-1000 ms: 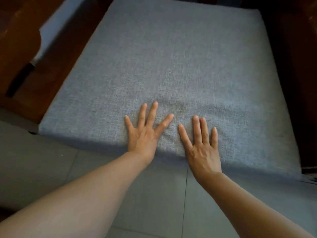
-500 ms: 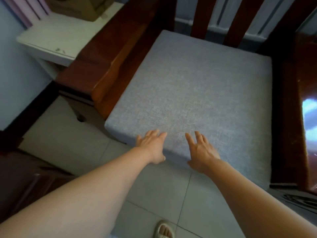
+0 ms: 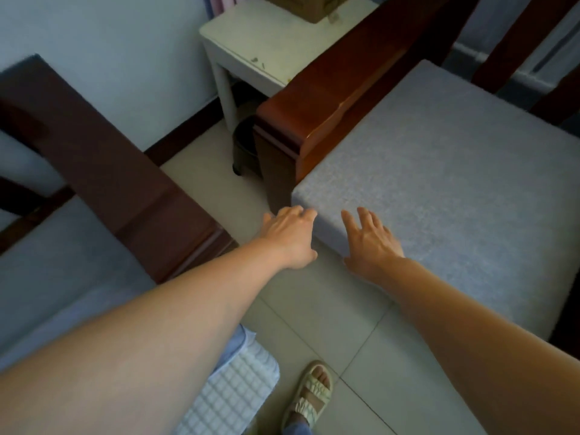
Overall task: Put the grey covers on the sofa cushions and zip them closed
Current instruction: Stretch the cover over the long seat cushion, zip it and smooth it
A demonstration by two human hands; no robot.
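Your left hand (image 3: 290,233): fingers loosely curled at grey-covered cushion (image 3: 439,189) corner, holding nothing; fingertips partly hidden. Your right hand (image 3: 372,243): fingers spread, relaxed. Zip unseen. No legible writing.

Single view only, head-worn cam, wide-angle. Looks fwd and steeply down from standing height over both forearms. Left hand (image 3: 290,235) and right hand (image 3: 370,243) sit mid-frame, close in. Grey cushion (image 3: 455,196) fills right side; floor tiles (image 3: 317,312) directly below. No 2nd view, no overlap.
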